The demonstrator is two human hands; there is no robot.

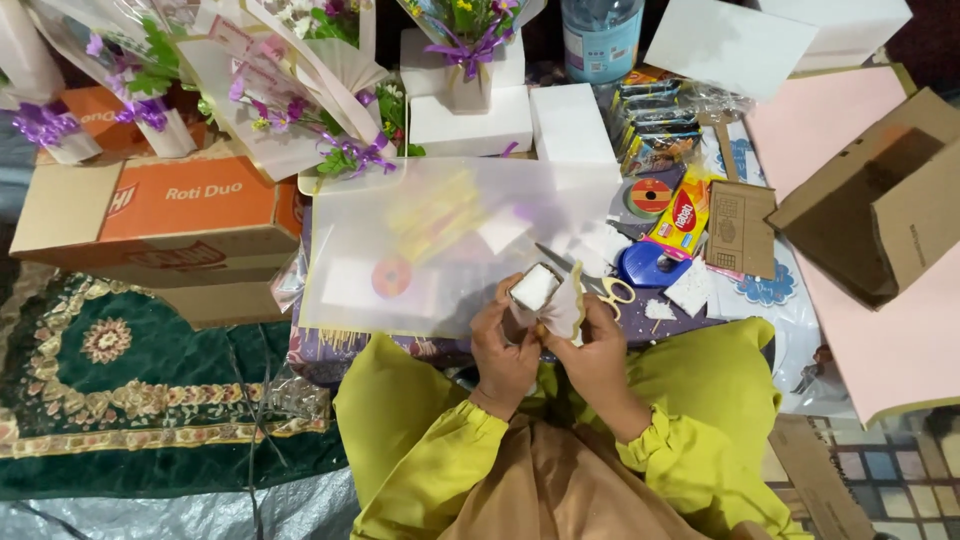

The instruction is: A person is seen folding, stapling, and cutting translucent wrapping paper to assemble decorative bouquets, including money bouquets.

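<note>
Holding: the left hand [505,345] pinches a small white foam block [535,287] between thumb and fingers, in front of the person's chest, above the near edge of the tabletop [330,350].
Right hand: the right hand [597,345] is closed around a piece of cream paper [567,305] that touches the block on its right side.
Sleeves: both arms wear loose yellow-green sleeves [690,420], gathered at the wrist.
Sheet: a large translucent plastic sheet [440,240] lies flat on the tabletop; an orange tape roll [391,276] shows blurred through it.
Scissors: scissors with yellow handles [612,290] lie just beside the right hand.
Foam: white rectangular foam blocks [570,125] stand at the far side, smooth and matte.
Bouquets: paper-wrapped bouquets [300,90] with purple ribbons lean over the far left; one stands on the foam.
Containers: an orange and brown cardboard box [170,215] at left is closed; an open brown cardboard box [880,210] at right lies on its side, inside dark.
Packages: a yellow and red packet [682,215] lies beside a round blue tape dispenser [650,265].
Bottle: a blue plastic bottle [600,35] stands at the far edge.
Floor: a green patterned carpet [110,390] lies at left.
</note>
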